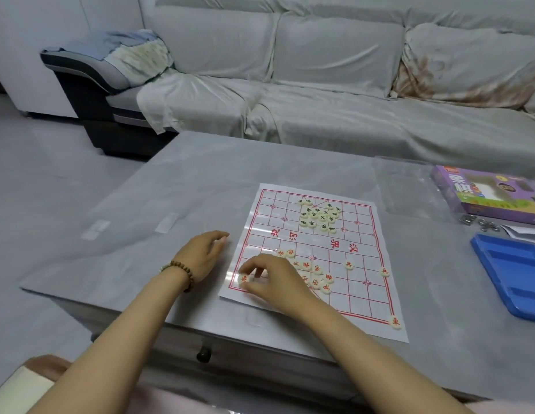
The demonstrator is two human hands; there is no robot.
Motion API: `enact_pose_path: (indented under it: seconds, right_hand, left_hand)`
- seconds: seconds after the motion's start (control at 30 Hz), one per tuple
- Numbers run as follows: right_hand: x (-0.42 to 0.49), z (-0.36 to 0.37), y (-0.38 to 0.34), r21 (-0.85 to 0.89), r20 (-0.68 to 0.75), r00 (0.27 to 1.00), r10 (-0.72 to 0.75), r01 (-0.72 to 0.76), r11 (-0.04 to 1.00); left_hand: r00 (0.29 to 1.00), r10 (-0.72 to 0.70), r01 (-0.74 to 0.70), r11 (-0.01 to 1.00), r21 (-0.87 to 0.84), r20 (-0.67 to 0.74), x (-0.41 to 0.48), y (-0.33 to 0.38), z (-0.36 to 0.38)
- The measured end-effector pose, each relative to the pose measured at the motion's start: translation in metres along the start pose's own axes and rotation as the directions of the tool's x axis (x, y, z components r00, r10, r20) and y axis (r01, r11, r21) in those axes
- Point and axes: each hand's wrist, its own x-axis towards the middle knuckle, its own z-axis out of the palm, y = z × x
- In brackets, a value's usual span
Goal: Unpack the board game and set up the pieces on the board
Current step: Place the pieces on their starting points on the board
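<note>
Board lies where, and what is the worry?

Flat on the surface, close to its front edge. It looks like a thin, glossy sheet, so I judge it slides easily.

What could push it?

The right hand. It reaches across to the near left corner, where its fingers pinch a piece that touches the sheet. The wrist and forearm hang just over the red heap. A low drag back could scatter that heap or pull the sheet askew.

And the pieces set so far?

Two lone pieces stand on the right half, and a corner piece sits at the near right corner, right by the sheet's border. If the sheet shifts, they leave their crossings. The corner piece is round and could roll toward the front edge and off.

Does the left hand hold the sheet down?

It lies just beside the left border with its fingers loosely curled. Whether they press the sheet or hold something, I cannot tell. If they do not press, nothing anchors it.

Anything else?

The black heap sits unsorted on the far half. Reaching for it means passing over the near pieces, and a low forearm could knock them.
</note>
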Motion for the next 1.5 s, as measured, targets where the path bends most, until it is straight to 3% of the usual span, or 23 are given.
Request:
enact_pose_path:
  seconds: [0.27, 0.83, 1.0, 1.3, 1.5]
  right_hand:
    - [0.008, 0.024, 0.001, -0.004, 0.027, 1.0, -0.012, 0.012, 1.0]
    - [0.006, 0.016, -0.003, -0.057, 0.034, 0.999, -0.034, 0.035, 0.998]
    - [-0.001, -0.03, 0.007, 0.031, -0.051, 0.998, 0.048, -0.046, 0.998]
    - [-0.029, -0.106, 0.073, -0.01, -0.183, 0.954, 0.237, -0.243, 0.97]
    - [-0.014, -0.108, 0.076, 0.017, -0.19, 0.957, 0.221, -0.222, 0.975]
  left_hand:
    - [1.0, 0.002, -0.004, 0.997, -0.072, -0.022, -0.003, -0.014, -0.007]
    - [1.0, 0.023, -0.023, 0.998, -0.053, -0.005, -0.009, -0.002, -0.005]
    - [0.996, 0.087, -0.087, 0.996, -0.029, -0.006, -0.01, 0.016, 0.002]
    - [0.979, 0.157, -0.163, 0.986, 0.034, 0.131, -0.004, 0.051, 0.028]
    - [0.977, 0.167, -0.179, 0.98, 0.089, 0.133, 0.008, 0.064, 0.038]
